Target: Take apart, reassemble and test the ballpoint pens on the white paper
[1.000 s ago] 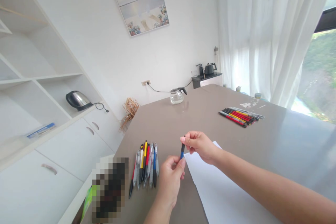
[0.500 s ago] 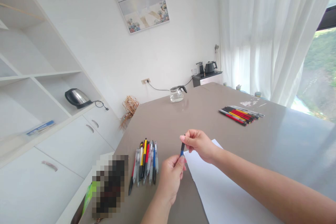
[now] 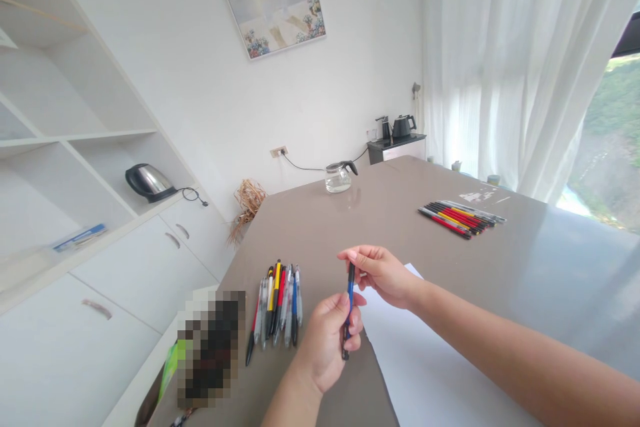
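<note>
The blue pen (image 3: 351, 287) spans the right hand (image 3: 381, 271) and (lower down) left hand (image 3: 329, 333).

blue pen (image 3: 351, 288): partly covered | white paper (image 3: 425, 367): cut off below | painting (image 3: 277, 10): cut off above | pixelated patch (image 3: 213, 347): unreadable

Premises: a furnished room of a home or a small office; which of the two cannot be determined. Left of the table (image 3: 300, 230): white shelving (image 3: 75, 87) holding an electric kettle (image 3: 150, 183), cupboards (image 3: 125, 273) below. Beyond the table: a framed picture (image 3: 277, 10), a wall socket (image 3: 279, 152), a low cabinet (image 3: 407, 147) bearing a black kettle (image 3: 401, 127). Right of the table: sheer curtains (image 3: 465, 60), a window (image 3: 610, 113). On the table: a glass jug (image 3: 338, 179), pens (image 3: 457, 218).
</note>
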The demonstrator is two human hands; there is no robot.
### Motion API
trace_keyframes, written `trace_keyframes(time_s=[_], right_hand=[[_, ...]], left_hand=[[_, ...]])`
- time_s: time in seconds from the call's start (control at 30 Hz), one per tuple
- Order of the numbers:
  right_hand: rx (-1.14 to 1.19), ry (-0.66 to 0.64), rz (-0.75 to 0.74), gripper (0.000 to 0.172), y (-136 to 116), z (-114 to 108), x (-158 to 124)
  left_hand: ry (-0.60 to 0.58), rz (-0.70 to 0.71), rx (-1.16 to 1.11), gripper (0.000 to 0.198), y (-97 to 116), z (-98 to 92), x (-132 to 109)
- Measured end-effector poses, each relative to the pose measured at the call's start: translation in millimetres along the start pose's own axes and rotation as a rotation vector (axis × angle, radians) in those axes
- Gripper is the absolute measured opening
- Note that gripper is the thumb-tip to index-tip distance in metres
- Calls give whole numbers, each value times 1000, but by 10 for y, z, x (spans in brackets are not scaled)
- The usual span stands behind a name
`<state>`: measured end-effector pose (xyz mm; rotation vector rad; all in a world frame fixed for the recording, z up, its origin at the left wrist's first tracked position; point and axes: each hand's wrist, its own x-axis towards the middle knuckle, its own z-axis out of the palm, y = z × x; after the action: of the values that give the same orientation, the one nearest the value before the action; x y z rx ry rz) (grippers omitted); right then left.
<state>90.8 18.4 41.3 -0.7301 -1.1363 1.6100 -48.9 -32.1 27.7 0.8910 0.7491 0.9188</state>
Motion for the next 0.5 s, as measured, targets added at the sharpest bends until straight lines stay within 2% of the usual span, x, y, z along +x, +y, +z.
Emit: trace_keyframes(time_s=[0.1, 0.3, 0.4, 0.5], right_hand=[[-3, -18, -7, 29, -10, 3, 0], [-101, 84, -15, 29, 35, -18, 30], [-93, 86, -18, 29, 41, -18, 27], [-26, 15, 4, 30, 36, -21, 19]], left_hand=[[-17, -29, 15, 29, -7, -22, 11], [177, 104, 343, 33, -30, -50, 46], [142, 86, 243, 32, -45, -37, 46], [70, 45, 84, 27, -62, -17, 33]])
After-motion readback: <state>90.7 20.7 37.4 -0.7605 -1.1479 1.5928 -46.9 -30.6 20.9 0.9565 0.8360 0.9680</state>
